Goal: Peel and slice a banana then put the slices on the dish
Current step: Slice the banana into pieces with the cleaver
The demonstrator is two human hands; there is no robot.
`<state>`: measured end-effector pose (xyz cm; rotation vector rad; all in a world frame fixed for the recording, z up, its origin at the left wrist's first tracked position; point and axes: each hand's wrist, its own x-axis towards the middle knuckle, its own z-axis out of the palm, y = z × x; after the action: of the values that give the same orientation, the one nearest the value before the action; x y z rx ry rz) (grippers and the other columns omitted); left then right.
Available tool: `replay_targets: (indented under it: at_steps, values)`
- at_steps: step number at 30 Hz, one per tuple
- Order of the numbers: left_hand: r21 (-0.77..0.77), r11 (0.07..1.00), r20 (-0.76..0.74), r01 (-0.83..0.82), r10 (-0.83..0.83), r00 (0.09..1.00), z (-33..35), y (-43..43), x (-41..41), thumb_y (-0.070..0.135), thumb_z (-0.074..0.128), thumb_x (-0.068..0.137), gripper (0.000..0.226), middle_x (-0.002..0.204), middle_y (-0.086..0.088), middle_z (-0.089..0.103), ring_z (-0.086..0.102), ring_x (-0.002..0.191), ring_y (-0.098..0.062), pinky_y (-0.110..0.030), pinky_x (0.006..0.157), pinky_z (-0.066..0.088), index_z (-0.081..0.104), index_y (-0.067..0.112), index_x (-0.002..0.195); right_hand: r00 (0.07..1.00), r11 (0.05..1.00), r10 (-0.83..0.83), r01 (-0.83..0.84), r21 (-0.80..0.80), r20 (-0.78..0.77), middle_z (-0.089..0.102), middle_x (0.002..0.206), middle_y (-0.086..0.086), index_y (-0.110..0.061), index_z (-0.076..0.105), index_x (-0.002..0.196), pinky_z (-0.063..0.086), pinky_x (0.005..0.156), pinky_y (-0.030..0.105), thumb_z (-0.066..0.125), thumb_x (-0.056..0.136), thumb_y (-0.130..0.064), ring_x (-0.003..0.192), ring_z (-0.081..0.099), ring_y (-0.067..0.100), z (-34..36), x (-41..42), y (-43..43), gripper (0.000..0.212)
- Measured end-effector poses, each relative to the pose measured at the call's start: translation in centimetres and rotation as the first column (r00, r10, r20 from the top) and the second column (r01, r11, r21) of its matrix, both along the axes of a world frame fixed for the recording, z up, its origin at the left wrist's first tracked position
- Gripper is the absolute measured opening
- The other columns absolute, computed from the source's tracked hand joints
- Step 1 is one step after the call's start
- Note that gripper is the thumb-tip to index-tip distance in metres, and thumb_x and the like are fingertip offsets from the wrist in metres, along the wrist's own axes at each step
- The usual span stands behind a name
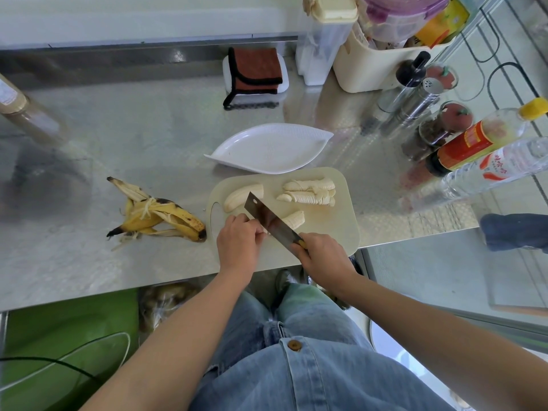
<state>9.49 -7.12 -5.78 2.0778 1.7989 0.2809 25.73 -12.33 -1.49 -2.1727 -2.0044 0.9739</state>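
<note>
Though bare, right hand (321,256) round knife (268,216)

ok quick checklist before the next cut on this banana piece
1. Right hand has a full grip on the knife handle: ok.
2. Left hand steadies the banana piece at the blade: ok.
3. Left fingertips clear of the cutting edge: cannot tell, the blade hides them.
4. Piece lies on the cutting board: ok.
5. Finished slices lie away from the blade: ok.
6. Dish sits empty just behind the board: ok.
</note>
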Motion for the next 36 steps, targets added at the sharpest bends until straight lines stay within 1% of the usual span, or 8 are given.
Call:
replay_targets:
  at_steps: [4,10,15,19,23,27,31,36]
  values:
    - [-0.004,1.0,-0.001,0.001,-0.001,1.0,0.1,0.0,0.1,0.021,0.078,0.077,0.008,0.084,-0.002,0.066,0.053,0.084,-0.021,-0.029,0.061,0.04,0.072,0.017,0.08,1.0,1.0,0.0,0.0,-0.019,0.003,0.044,0.064,-0.001,-0.016,0.04,0.073,0.03,0.052,0.032,0.043,0.1,-0.033,0.06,0.044,0.023,0.1,0.0,-0.1,0.031]
    - [-0.008,1.0,-0.004,0.002,-0.002,1.0,0.1,0.1,0.1,0.02,0.076,0.079,0.006,0.085,-0.002,0.065,0.052,0.084,-0.02,-0.031,0.062,0.044,0.072,0.017,0.081,1.0,0.998,0.005,-0.004,-0.055,0.016,0.047,0.068,0.001,-0.016,0.042,0.076,0.03,0.052,0.03,0.043,0.1,-0.031,0.062,0.046,0.023,0.1,0.0,-0.3,0.029]
    - [-0.004,1.0,-0.024,0.003,-0.003,1.0,0.1,0.2,0.1,0.023,0.074,0.081,0.007,0.084,0.0,0.063,0.05,0.084,-0.019,-0.028,0.062,0.04,0.072,0.017,0.083,1.0,0.996,0.008,-0.006,-0.086,0.024,0.05,0.07,0.002,-0.016,0.044,0.076,0.033,0.056,0.031,0.044,0.099,-0.031,0.064,0.048,0.023,0.0,0.3,-0.4,0.028]
    - [-0.009,1.0,-0.014,0.006,-0.006,1.0,0.1,0.3,0.0,0.023,0.077,0.078,0.007,0.081,0.0,0.063,0.051,0.083,-0.019,-0.029,0.06,0.041,0.072,0.018,0.079,1.0,1.0,-0.004,0.004,-0.022,-0.009,0.046,0.062,0.001,-0.017,0.039,0.068,0.029,0.049,0.031,0.046,0.098,-0.034,0.06,0.047,0.024,0.1,0.8,-0.2,0.036]
    - [-0.018,1.0,-0.016,0.019,-0.02,1.0,0.1,0.5,-0.2,0.025,0.076,0.079,0.009,0.084,0.0,0.063,0.052,0.087,-0.018,-0.027,0.061,0.038,0.072,0.018,0.08,0.995,0.996,-0.061,0.066,0.062,-0.076,0.043,0.058,-0.003,-0.015,0.041,0.068,0.03,0.051,0.033,0.049,0.097,-0.033,0.057,0.044,0.023,0.3,1.4,-0.2,0.035]
    - [-0.03,0.999,-0.007,0.021,-0.021,1.0,0.2,0.4,-0.3,0.029,0.074,0.081,0.011,0.091,0.001,0.064,0.052,0.092,-0.015,-0.023,0.065,0.035,0.073,0.02,0.086,0.996,0.998,-0.015,0.021,0.065,-0.088,0.049,0.061,0.0,-0.01,0.048,0.072,0.033,0.053,0.033,0.049,0.096,-0.035,0.06,0.049,0.024,-0.2,2.0,-0.3,0.035]
    - [-0.068,0.996,0.037,0.06,-0.058,0.998,0.4,0.5,-1.2,0.031,0.07,0.083,0.013,0.093,0.005,0.061,0.051,0.092,-0.013,-0.024,0.067,0.043,0.065,0.021,0.091,0.994,0.997,0.027,-0.019,0.074,-0.107,0.055,0.065,0.0,-0.012,0.053,0.072,0.041,0.058,0.038,0.054,0.094,-0.037,0.061,0.05,0.021,-0.8,4.0,-0.1,0.033]
    - [-0.004,1.0,0.069,0.015,-0.015,0.997,0.6,0.9,-2.8,0.012,0.061,0.084,0.013,0.09,-0.001,0.055,0.051,0.086,-0.018,-0.026,0.063,0.039,0.058,0.014,0.096,0.978,0.973,0.21,-0.208,0.104,-0.009,0.054,0.064,-0.006,-0.016,0.062,0.073,0.041,0.055,0.032,0.058,0.091,-0.041,0.059,0.049,0.014,-0.5,8.2,1.5,0.031]
